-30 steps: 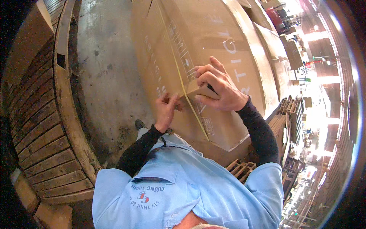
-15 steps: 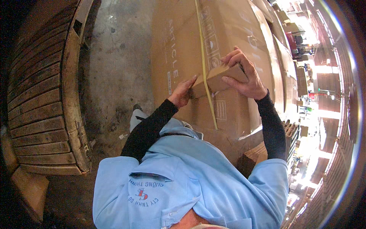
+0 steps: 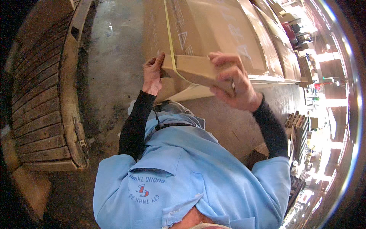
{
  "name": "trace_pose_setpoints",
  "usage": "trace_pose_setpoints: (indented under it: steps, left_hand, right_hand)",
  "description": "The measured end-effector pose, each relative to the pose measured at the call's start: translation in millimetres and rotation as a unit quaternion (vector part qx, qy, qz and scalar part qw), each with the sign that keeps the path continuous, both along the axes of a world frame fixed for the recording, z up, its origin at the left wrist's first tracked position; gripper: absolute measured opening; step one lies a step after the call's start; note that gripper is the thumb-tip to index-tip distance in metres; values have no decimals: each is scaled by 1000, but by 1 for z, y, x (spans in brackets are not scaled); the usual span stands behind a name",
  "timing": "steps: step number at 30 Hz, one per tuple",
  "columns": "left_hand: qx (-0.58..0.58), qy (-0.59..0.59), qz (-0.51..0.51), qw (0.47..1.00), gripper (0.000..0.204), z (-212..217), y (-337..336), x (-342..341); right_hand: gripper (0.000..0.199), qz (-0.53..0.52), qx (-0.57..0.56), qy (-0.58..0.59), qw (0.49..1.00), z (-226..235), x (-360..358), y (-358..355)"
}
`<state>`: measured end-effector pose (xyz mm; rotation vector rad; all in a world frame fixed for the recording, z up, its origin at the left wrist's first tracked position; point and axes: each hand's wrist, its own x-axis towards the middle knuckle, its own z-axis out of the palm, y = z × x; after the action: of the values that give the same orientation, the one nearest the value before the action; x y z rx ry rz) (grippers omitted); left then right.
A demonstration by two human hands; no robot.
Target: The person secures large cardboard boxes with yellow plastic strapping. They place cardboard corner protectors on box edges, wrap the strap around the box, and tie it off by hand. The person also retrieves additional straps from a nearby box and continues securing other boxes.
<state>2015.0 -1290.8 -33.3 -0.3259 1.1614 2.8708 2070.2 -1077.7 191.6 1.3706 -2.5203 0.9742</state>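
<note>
A folded brown cardboard strip lies between my hands at the near edge of a large brown cardboard carton. My left hand grips the strip's left end, thumb on top. My right hand, blurred by motion, is curled round its right end. A yellow strap runs along the carton and crosses the strip near my left hand. Below the strip, the strap bends away to the right. The strip hides part of the carton's edge.
At the left stands a slatted wooden pallet on its side, with concrete floor between it and the carton. More wrapped cartons line the right. Stacked pallets are farther right.
The cardboard strip and both hands have shifted left in view, and the strip now sits at the carton's near edge. More floor shows on the right of my body.
</note>
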Motion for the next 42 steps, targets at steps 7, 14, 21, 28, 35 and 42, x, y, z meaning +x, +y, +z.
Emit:
trace_pose_setpoints:
  steps: [7, 14, 21, 28, 35, 42]
  left_hand:
    - [-19, -123, 105, 987, 22, 32, -25, 245]
    - [119, -193, 181, 957, 38, 30, -38, 405]
    - [137, -265, 108, 948, 50, -116, -89, 529]
    - [-335, -102, -323, 879, 45, -44, -57, 640]
    - [-383, -110, -399, 826, 45, -87, -70, 621]
    - [-389, -234, -282, 845, 32, -78, -46, 552]
  right_hand:
    - [26, 234, -106, -264, 930, 12, 37, -42]
    - [24, 307, -2, -284, 908, 44, 154, -122]
    - [48, -67, -185, -542, 817, -213, 296, -114]
    - [49, -175, -174, -508, 826, -237, 421, -65]
    - [36, -198, -496, -228, 814, -101, 276, 24]
    - [56, -258, -589, 34, 765, 11, 73, 93]
